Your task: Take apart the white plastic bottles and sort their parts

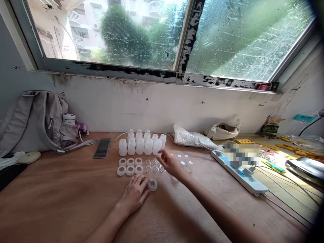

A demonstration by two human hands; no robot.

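Note:
My left hand point(134, 193) rests on the brown table with its fingers apart, beside a round translucent piece point(152, 184). Farther forward, my right hand point(168, 163) is raised by the right end of a row of white translucent bottles point(140, 146); its fingertips are near the rightmost ones, and whether they hold anything is too small to tell. White rings point(130, 170) lie in two rows in front of the bottles. Thin clear rings point(148, 169) lie to their right, partly hidden by my right hand. Small white discs point(182, 163) are right of that hand.
A grey backpack point(35, 121) stands at the left, with a blurred dark item point(102, 148) near it. A white power strip point(243, 175) with cables lies at the right. Behind are a silvery pouch point(189, 136) and a cream bag point(221, 132).

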